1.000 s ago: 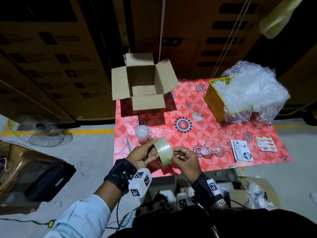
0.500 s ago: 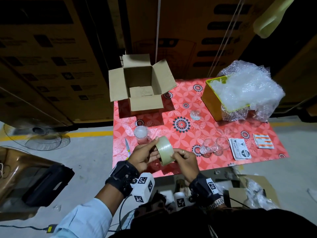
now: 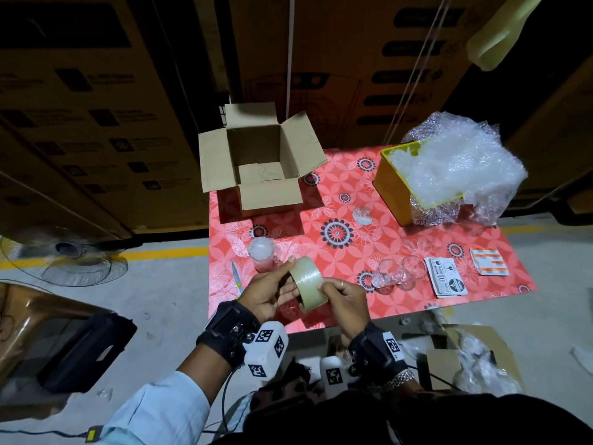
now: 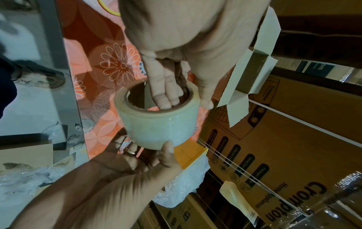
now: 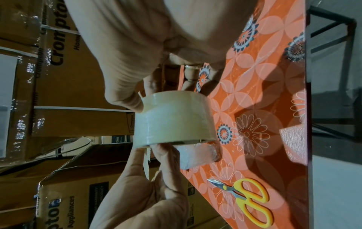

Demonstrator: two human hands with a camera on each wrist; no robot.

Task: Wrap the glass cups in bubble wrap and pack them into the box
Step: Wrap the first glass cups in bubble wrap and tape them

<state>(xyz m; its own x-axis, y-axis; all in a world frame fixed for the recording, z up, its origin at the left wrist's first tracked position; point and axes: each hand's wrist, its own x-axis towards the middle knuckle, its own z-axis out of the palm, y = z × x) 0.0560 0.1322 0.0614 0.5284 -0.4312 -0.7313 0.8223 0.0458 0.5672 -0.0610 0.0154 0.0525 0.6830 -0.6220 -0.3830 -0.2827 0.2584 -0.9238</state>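
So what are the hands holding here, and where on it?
Both hold the tape roll. The left hand has fingers inside its core, thumb on the outer face; the right hand pinches the outer surface.

Wrapped glass cup (image 3: 262, 254) upright near table's left edge. Two bare clear cups (image 3: 398, 275) side by side, right of centre. Cardboard box (image 3: 258, 162) open, flaps spread, far left corner. Bubble wrap (image 3: 455, 165) heaped far right.

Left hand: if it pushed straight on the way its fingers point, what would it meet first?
Probably the right hand, just past the tape roll that the left hand holds; depth is unclear.
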